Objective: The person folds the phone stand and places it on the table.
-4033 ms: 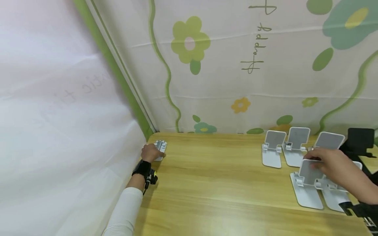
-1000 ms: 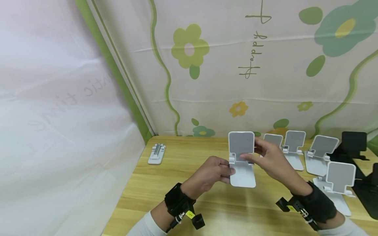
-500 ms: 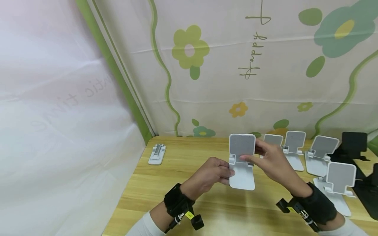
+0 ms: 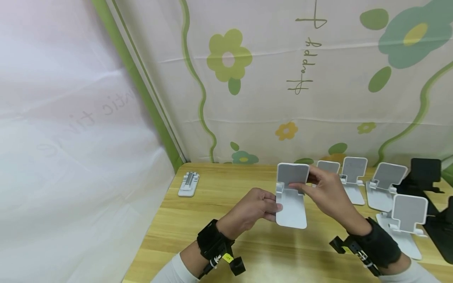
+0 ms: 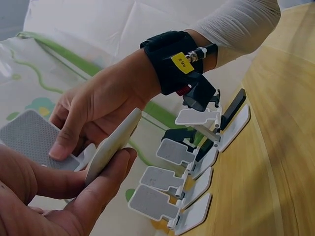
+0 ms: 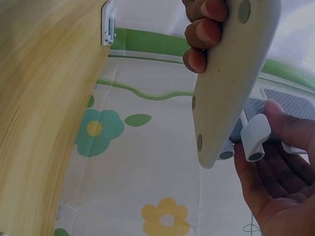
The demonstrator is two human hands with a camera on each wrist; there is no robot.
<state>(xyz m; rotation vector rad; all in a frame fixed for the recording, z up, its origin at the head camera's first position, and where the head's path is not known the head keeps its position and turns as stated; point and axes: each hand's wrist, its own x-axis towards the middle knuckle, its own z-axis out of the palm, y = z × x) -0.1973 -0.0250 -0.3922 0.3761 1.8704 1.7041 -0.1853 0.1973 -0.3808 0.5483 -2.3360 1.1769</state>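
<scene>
A white phone stand (image 4: 291, 210) with a grey-padded panel is held up over the wooden table, unfolded. My left hand (image 4: 249, 208) pinches its base at the left edge, thumb on top. My right hand (image 4: 325, 192) grips the panel from the right, its thumb across the grey pad near the hinge. From the right wrist view, the pale underside of the phone stand (image 6: 236, 83) shows small round feet, with left fingertips (image 6: 205, 33) curled over its edge. In the left wrist view, the base is nearly edge-on between left thumb and fingers.
Several unfolded white stands (image 4: 354, 171) are grouped on the table's right side, with one nearer stand (image 4: 409, 212) beside my right wrist. Black stands (image 4: 424, 173) are farther right. A folded white stand (image 4: 188, 184) lies at the far left corner. A floral curtain (image 4: 262, 98) hangs behind.
Earlier, my left hand was on the folded stand and my right at the right-hand group. Now both hold one stand mid-table; over the last second, its panel has tilted relative to the base.
</scene>
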